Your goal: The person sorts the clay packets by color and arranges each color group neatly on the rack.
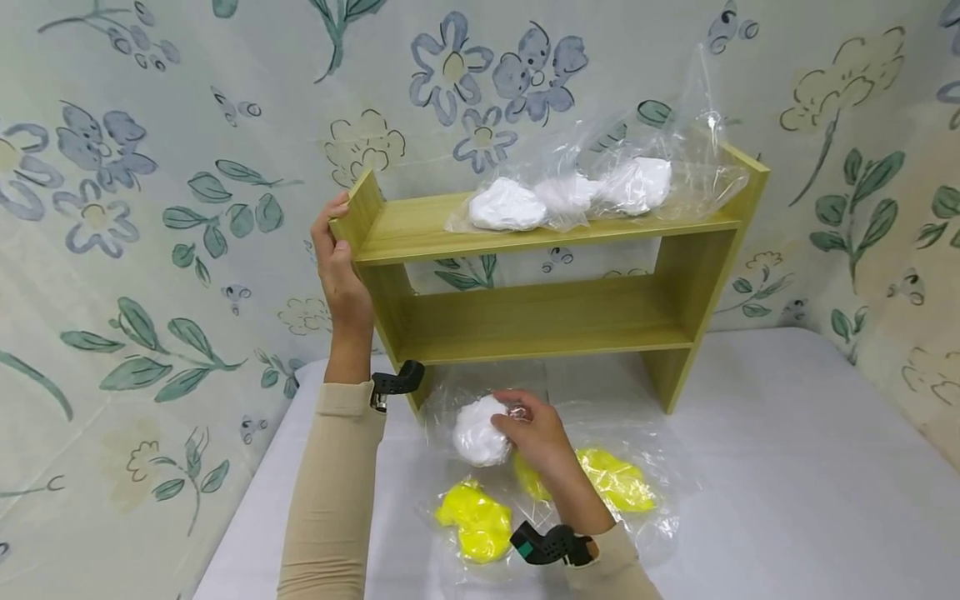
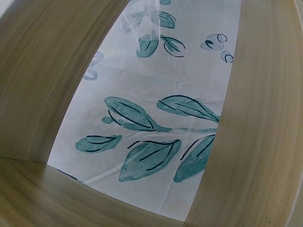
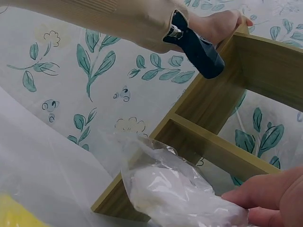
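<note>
In the head view my left hand (image 1: 343, 271) grips the upper left side panel of a small wooden shelf (image 1: 543, 315). Below the lower board, my right hand (image 1: 537, 435) pinches a clear plastic bag with a white lump (image 1: 480, 431) in it, thumb and fingers at its right side. The right wrist view shows that bagged white lump (image 3: 163, 189) close up, beside the fingers (image 3: 265, 191). Yellow lumps in clear bags lie near the right hand: one (image 1: 476, 521) to its left, another (image 1: 617, 479) partly behind the forearm.
Bagged white lumps (image 1: 508, 205) rest on the shelf's top board, their plastic sticking up. The shelf stands on a white-covered table (image 1: 795, 467), in front of a flower-patterned cloth (image 1: 187, 208). Through the shelf's open back, that cloth fills the left wrist view.
</note>
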`<state>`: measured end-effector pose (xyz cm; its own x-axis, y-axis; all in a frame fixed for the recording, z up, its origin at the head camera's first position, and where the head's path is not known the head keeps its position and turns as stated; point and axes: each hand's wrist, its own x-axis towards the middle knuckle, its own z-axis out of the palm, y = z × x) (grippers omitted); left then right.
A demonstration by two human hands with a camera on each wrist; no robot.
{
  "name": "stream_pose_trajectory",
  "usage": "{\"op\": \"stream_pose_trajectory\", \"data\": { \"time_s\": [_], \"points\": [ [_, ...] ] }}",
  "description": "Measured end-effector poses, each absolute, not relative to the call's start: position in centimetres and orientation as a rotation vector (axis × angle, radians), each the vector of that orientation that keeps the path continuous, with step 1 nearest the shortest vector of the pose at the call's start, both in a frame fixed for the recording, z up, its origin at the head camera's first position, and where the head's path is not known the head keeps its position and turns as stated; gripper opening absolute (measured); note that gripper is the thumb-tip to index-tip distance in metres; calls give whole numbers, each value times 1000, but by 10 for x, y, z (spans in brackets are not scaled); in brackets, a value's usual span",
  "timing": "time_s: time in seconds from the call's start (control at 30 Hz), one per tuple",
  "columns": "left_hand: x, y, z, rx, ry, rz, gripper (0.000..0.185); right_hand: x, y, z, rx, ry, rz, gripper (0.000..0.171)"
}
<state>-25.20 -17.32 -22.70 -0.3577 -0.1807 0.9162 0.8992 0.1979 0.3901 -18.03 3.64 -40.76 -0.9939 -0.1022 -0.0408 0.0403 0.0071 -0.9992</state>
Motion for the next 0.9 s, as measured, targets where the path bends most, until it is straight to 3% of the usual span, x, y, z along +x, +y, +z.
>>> {"op": "stream_pose_trajectory", "data": {
  "time_s": [0.9],
  "points": [
    [-252,-175,-227,-713,-1490,-1374,41,-176,74,-378,32,2106,-2226,33]
  ]
}}
